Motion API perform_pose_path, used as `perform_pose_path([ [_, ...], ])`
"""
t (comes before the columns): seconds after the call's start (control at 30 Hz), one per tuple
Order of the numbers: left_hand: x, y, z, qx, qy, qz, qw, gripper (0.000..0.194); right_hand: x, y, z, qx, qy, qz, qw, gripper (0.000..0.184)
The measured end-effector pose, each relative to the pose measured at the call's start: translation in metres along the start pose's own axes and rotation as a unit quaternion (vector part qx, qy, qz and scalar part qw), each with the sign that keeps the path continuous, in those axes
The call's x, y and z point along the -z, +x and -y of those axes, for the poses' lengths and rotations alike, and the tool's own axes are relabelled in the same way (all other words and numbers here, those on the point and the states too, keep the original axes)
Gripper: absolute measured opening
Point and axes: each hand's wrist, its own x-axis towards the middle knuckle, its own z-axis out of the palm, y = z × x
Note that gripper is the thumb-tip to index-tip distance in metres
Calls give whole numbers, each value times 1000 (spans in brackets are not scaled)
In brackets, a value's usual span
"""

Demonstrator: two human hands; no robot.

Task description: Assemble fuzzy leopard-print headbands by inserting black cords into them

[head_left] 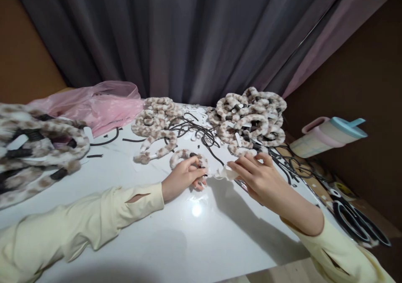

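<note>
My left hand point(185, 176) pinches a furry ring point(179, 156), white with brown spots, just above the white table. My right hand point(256, 174) is closed around a small white bottle-like object point(228, 172), partly hidden by the fingers. Its narrow tip points left toward the ring, close to my left fingertips; whether it touches the ring I cannot tell. Just behind my left hand lies a furry spotted strip bent into an open loop point(158, 146). Black cords point(204, 133) lie tangled behind both hands.
Piles of furry rings stand at the back right point(254, 117), back middle point(153, 115) and far left point(40, 149). A pink plastic bag point(97, 105) lies at the back left. On the right are a lidded tumbler point(323, 137) and black-handled scissors point(353, 222). A dark curtain point(176, 35) hangs behind.
</note>
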Motion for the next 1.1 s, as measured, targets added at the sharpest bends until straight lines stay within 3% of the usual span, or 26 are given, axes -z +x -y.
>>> perform_pose_path([
  [1.1, 0, 0, -1, 4, -4, -3, 1000, 28, 1, 1, 2, 22, -44, -6, 999, 32],
])
